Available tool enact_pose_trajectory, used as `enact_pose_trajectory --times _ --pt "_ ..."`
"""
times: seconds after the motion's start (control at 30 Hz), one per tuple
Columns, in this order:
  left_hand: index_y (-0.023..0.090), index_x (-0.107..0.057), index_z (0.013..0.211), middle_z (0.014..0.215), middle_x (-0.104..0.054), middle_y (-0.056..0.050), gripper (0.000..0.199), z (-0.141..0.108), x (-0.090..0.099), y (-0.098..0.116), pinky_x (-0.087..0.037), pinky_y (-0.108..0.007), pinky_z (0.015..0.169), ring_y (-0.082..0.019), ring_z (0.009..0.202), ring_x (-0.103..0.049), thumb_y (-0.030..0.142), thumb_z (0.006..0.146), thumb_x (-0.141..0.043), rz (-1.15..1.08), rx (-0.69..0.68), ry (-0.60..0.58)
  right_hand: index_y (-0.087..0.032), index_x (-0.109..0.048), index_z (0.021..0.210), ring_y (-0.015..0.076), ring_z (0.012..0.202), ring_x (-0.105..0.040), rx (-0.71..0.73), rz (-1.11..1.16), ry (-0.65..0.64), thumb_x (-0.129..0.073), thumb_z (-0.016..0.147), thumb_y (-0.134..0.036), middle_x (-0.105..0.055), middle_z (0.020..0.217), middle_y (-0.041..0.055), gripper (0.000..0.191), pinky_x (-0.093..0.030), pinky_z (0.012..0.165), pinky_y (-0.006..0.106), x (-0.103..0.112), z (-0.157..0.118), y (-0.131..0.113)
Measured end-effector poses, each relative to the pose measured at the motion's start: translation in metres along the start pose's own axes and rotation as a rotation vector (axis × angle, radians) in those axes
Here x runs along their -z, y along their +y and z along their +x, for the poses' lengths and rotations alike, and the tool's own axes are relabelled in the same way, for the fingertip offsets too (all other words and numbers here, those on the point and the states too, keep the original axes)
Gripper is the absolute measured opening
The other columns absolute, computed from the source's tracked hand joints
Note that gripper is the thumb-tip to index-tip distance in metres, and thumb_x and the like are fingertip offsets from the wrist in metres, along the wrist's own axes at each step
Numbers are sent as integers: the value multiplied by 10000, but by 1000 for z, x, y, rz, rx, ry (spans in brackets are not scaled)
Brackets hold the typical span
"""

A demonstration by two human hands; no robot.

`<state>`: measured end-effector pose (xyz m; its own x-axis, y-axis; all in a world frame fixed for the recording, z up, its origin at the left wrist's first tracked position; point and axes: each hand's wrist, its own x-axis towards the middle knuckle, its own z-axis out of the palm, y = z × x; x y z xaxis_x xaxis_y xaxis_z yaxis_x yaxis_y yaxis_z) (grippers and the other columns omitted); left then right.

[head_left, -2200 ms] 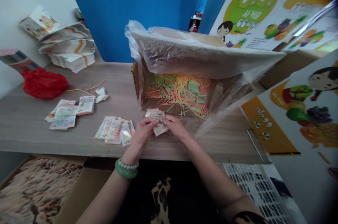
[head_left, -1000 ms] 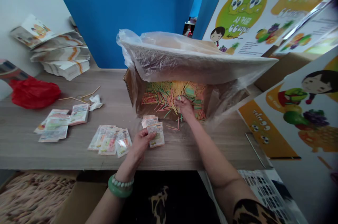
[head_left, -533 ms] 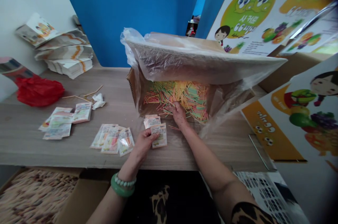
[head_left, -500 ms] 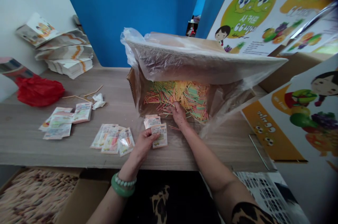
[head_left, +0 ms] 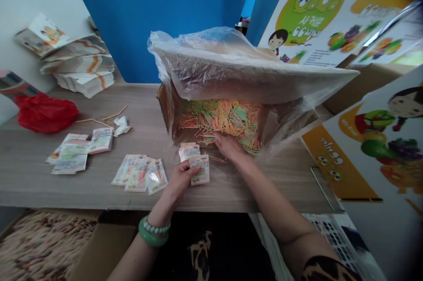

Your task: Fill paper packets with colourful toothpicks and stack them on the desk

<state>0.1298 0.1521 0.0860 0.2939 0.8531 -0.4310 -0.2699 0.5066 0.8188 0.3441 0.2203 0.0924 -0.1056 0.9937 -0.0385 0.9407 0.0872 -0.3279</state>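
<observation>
My left hand (head_left: 181,178) is closed on a small printed packet (head_left: 202,170) at the table's front, its thumb lying over the packet. Just behind it lies a small pile of similar packets (head_left: 189,151). At the mouth of a carton lined with clear plastic, my right hand (head_left: 228,145) touches the near edge of many thin coloured sticks (head_left: 228,115). Its fingers reach to the left; whether they pinch any stick is too small to tell. A few loose sticks (head_left: 218,159) lie on the table between the hands.
Filled packets (head_left: 140,174) lie left of my left hand, with more packets (head_left: 74,153) farther left. A red plastic bag (head_left: 48,112), crumpled tissue (head_left: 121,126) and stacked flat cartons (head_left: 84,80) are beyond. Large printed boxes (head_left: 343,157) stand at the right.
My right hand has shifted slightly right, its fingers now stretched more to the left over the sticks. Some sticks at the pile's near edge have moved. My left hand still holds the packet.
</observation>
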Motion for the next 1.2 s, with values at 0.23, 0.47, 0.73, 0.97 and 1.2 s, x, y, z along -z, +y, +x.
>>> enact_pose_trajectory --times 0.23,0.47,0.73,0.97,1.2 --pt "132 -761 793 781 -742 -56 491 -3 -1 -1 -534 -274 662 -157 664 -639 438 452 -939 11 12 -6 -207 -677 964 252 806 -615 -57 46 -77 -461 906 -308 -704 906 115 246 -409 737 355 -8 27 -4" --pt "134 -747 825 827 -743 -72 461 -1 9 -5 -546 -318 715 -192 717 -657 454 532 -901 64 -8 -15 -231 -436 717 167 737 -480 -53 776 279 -472 808 -480 -508 736 -6 268 -415 755 308 -26 32 27" --pt "123 -744 818 803 -739 -81 476 2 3 -6 -542 -312 701 -184 691 -647 446 509 -908 44 -1 -29 -250 -483 849 185 759 -578 -33 1164 360 -516 823 -474 -624 791 5 227 -473 811 346 -46 34 -2" --pt "146 -755 853 860 -751 -81 451 1 8 -3 -549 -320 707 -205 736 -665 434 538 -902 60 -21 -21 -241 -586 951 157 815 -543 -6 1276 386 -634 727 -357 -595 878 -17 256 -449 824 309 -54 32 0" --pt "134 -746 808 802 -735 -63 467 -2 7 -3 -539 -299 696 -174 696 -643 442 502 -918 25 8 -21 -242 -530 813 168 787 -537 4 1141 442 -563 814 -368 -580 778 -26 130 -415 804 307 -60 26 2"
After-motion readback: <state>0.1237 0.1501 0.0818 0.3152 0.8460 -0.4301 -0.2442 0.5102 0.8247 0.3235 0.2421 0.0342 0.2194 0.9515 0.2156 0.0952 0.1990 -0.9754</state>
